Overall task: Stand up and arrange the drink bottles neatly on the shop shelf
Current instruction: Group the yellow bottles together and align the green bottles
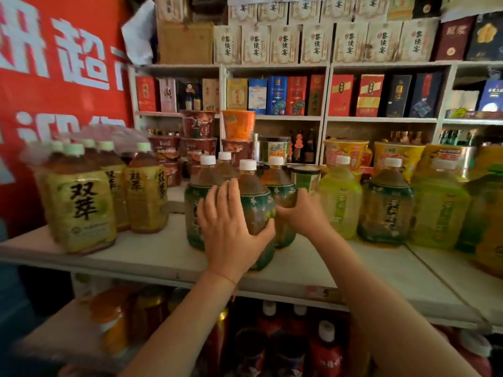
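Drink bottles: dark-green-label tea bottles w/ white caps, clustered mid-shelf; all in the cluster upright.
Head view, front bottle [255, 210]: stands nearest the shelf edge, fwd of its neighbours; prob. being nudged back into line w/ them.
Left hand [231, 229]: palm flat on the front bottle's left side, fingers straight & spread, thumb hooked under its right flank; a steadying press, not a full wrap.
Right hand [302, 213]: grip clamped on the right bottle [283, 191] just behind, fingers curled round its lower body; looks like it holds that one still, or slides it, so the two don't knock.
Left bottle [194, 210]: touching the front bottle's left side, partly hidden by the left hand.
Shelf [152, 257]: pale board; bare strip in front of the cluster, so room to square up.
Shrink-wrapped pack [81, 202]: yellow-label bottles, far left, apart from the cluster.
Light-green bottles [340, 202]: row to the right, just beside the right hand; the target line, I'd guess.
Noodle cups [239, 126]: stacked behind, limit how far back bottles go.
Stage: mid-tidy; the cluster's spacing is uneven.
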Demonstrator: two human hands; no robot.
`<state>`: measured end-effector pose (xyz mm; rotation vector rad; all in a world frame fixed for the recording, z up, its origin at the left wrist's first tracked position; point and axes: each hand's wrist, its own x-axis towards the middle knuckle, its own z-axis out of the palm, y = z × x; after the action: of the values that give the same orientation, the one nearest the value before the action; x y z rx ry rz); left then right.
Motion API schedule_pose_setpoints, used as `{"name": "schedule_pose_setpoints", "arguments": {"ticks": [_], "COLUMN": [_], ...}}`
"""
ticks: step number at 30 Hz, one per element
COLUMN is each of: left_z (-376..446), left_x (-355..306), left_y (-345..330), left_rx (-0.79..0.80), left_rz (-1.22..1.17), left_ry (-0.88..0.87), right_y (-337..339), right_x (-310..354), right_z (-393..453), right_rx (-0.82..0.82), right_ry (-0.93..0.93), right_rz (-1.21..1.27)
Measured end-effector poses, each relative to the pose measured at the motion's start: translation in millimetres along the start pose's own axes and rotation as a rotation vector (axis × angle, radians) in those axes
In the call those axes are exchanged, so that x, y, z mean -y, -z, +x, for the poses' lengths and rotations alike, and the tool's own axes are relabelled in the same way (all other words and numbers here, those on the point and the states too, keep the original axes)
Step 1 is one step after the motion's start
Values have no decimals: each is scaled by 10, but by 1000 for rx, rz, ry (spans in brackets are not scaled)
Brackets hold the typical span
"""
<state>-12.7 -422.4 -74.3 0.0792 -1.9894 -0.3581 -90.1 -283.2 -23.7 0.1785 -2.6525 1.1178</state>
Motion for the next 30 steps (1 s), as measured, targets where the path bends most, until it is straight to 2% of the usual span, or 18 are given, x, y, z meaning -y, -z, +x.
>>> {"name": "schedule_pose_setpoints", "arguments": {"ticks": [5,8,10,12,14,17,20,25,30], "left_z": [19,49,89,151,231,364,471,553,496], "left_x": [290,393,437,500,573,694,797,849,765], "left_y": [38,56,45,2,-44,-88,-94,-65,-49], "left_rx": [208,237,254,252,245,225,289,330,349], "left_rz": [-81,-200,-300,-353,-372,-458,-554,-699,-710], "left_ry": [-24,26,149,273,329,351,401,452,491], "right_y": [-188,-183,-133,-81,-52,-128,-305,-341,-245], "right_x": [192,231,237,279,396,558,578,573,563], "right_z": [74,84,79,13,-136,-355,-422,-502,-528], "right_rx": [241,271,165,-67,-179,-63,-48,-127,-59], "right_ry": [-80,-129,-98,2,93,226,321,288,292], "right_rz": [-288,-245,-119,72,285,374,209,114,262]}}
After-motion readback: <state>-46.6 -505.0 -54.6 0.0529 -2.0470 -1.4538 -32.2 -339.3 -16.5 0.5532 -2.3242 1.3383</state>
